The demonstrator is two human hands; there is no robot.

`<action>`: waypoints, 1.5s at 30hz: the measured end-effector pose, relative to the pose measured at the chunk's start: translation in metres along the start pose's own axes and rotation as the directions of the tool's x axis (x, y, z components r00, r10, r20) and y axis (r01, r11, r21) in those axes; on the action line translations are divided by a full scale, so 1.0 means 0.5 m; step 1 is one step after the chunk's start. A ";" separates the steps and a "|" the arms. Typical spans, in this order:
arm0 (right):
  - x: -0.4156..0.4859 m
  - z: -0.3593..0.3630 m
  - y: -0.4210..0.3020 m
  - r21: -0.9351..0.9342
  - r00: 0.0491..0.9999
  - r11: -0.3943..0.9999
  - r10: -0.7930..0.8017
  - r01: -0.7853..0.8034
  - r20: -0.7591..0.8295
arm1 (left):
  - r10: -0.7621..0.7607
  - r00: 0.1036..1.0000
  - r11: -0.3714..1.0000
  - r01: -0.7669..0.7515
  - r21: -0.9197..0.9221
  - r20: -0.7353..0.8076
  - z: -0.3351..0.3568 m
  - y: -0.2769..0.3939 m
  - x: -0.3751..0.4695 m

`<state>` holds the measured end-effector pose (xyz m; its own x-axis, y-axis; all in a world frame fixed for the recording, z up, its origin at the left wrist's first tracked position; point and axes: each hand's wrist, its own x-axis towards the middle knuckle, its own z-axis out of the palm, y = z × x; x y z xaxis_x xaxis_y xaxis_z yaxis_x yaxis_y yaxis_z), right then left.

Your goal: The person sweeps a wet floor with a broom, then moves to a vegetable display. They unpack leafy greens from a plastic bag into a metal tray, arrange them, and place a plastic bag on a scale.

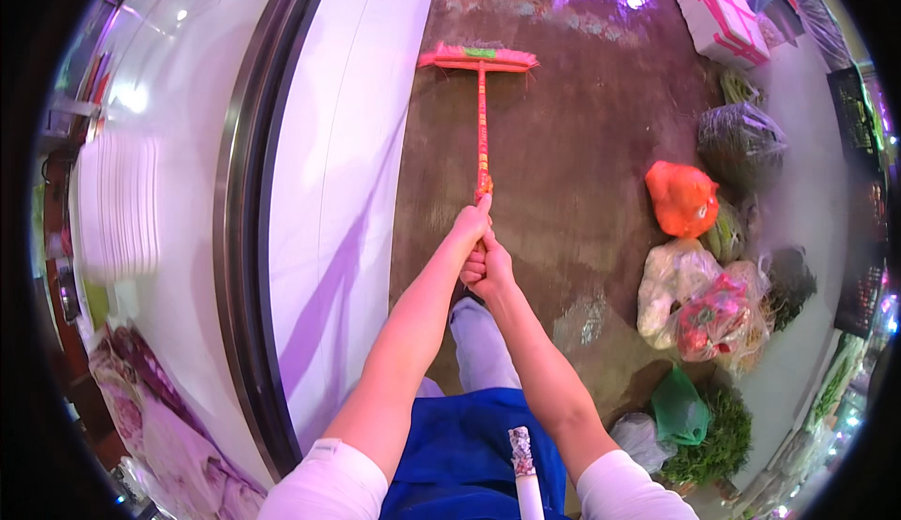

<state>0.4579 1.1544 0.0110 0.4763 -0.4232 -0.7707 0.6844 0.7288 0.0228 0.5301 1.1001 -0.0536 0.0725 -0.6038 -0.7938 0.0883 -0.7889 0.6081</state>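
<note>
A push broom with a pink head (486, 60) and a patterned red handle (483, 122) reaches out in front of me. Its head lies on the wet brown floor (584, 126), close to the white wall panel on the left. My left hand (473, 223) grips the handle farther up, its thumb pointing along the shaft. Just behind it, touching it, my right hand (490, 266) is closed around the same handle. The handle's end is hidden by my hands and arms. A lit cigarette (524, 467) with long ash juts in at the bottom, before my blue apron (464, 442).
Left is a white counter front (338, 133) with a dark metal edge (246, 168) and a stack of white trays (120, 203). Along the right lie a foam box (718, 17), an orange bag (681, 198), bagged vegetables (714, 316), leafy greens (714, 442) and a green bag (679, 407).
</note>
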 end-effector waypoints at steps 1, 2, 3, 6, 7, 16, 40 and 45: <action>-0.002 0.028 -0.026 -0.002 0.995 0.997 -0.071 0.071 0.077 | -0.014 1.000 0.996 0.016 -0.087 0.024 0.009 0.027 0.016; -0.035 0.035 -0.021 -0.102 0.995 0.994 -0.038 0.029 -0.096 | -0.009 1.000 0.999 0.010 -0.048 0.016 0.015 0.016 -0.007; -0.096 0.031 0.007 -0.215 0.988 0.976 -0.056 0.025 -0.141 | -0.010 1.000 1.000 0.010 -0.022 -0.011 0.019 -0.017 -0.070; -0.262 -0.028 0.117 -0.188 0.955 0.977 0.040 -0.100 -0.295 | 0.054 0.998 0.962 -0.054 0.266 0.007 0.022 -0.142 -0.279; -0.286 -0.047 0.150 -0.193 0.933 0.973 0.050 -0.125 -0.355 | -0.220 0.976 0.965 0.218 0.146 -0.003 0.034 -0.178 -0.330; 0.178 0.268 -0.277 -0.018 0.968 0.993 -0.122 0.121 -0.217 | 0.095 0.995 0.990 -0.097 0.101 0.027 0.012 0.314 0.236; -0.074 -0.074 -0.214 -0.035 0.877 0.880 -0.476 0.474 -0.072 | -0.025 0.992 0.945 -0.018 0.326 0.127 0.256 0.102 0.033; -0.485 -0.510 0.067 -0.254 0.916 0.966 -0.132 0.034 -0.380 | -0.654 0.651 0.753 0.515 0.409 0.385 0.263 -0.285 -0.424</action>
<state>0.2244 1.4185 0.0362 0.1362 -0.2795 -0.9504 0.5372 0.8269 -0.1662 0.3716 1.3255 0.0273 -0.3933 0.0791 -0.9160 -0.3021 -0.9521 0.0475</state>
